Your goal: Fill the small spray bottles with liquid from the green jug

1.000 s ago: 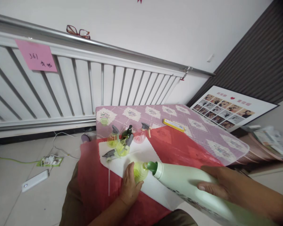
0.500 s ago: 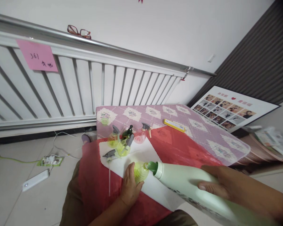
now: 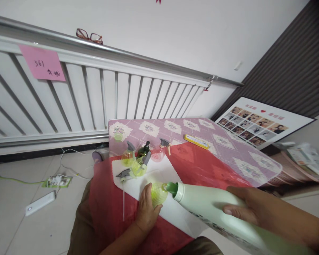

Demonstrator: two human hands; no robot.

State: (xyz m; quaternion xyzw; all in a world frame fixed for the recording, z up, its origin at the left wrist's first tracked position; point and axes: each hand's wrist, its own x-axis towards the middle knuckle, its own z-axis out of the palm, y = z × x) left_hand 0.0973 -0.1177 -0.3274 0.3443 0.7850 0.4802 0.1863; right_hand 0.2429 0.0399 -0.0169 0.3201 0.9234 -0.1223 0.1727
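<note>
My left hand (image 3: 148,209) is closed round the side of a yellow-green clear spray bottle (image 3: 158,194) that has no sprayer head on it. In my right hand (image 3: 241,205) is a large pale green jug (image 3: 210,202), tilted so its green spout (image 3: 172,187) sits at the small bottle's neck. Whether liquid is flowing I cannot make out. A loose grey spray head (image 3: 123,173) with a long thin tube lies on the white cloth (image 3: 172,212). Behind it stand yellow-green spray bottles (image 3: 138,168), a dark green bottle (image 3: 143,151) and a pink spray bottle (image 3: 157,154).
Red cloth (image 3: 202,161) covers part of the purple patterned table (image 3: 223,143). A yellow case (image 3: 196,141) and a small green lid (image 3: 118,136) lie farther back. A white radiator (image 3: 146,95) stands behind. On the floor are a power strip (image 3: 57,181) and cords.
</note>
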